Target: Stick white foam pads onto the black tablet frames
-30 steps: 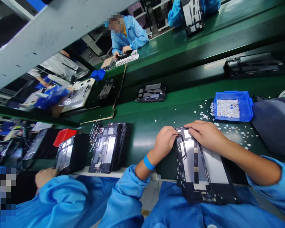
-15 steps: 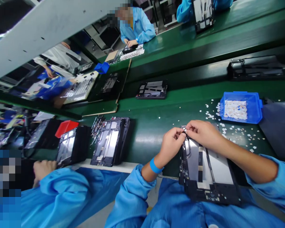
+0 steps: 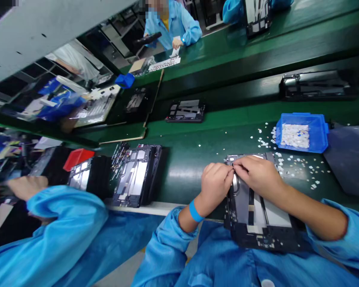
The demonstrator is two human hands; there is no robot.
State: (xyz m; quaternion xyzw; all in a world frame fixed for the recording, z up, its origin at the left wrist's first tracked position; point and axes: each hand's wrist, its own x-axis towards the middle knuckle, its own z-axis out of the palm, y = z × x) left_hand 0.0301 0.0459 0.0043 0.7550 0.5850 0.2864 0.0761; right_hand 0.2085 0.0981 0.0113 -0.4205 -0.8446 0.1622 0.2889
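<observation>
The person's left hand (image 3: 215, 183) and right hand (image 3: 257, 175) meet fingertip to fingertip at the far left corner of an open tablet frame (image 3: 257, 211), which lies on the green table (image 3: 191, 159) with its near end over the table edge, above the person's lap. Both hands are closed in a pinch; what they pinch is too small to tell. A blue wristband (image 3: 195, 210) sits on the left wrist. A blue tray (image 3: 302, 133) of small white pieces stands to the far right, with loose white pieces (image 3: 299, 165) scattered beside it. A stack of frames (image 3: 137, 175) stands to the left. No writing on the parts can be read.
</observation>
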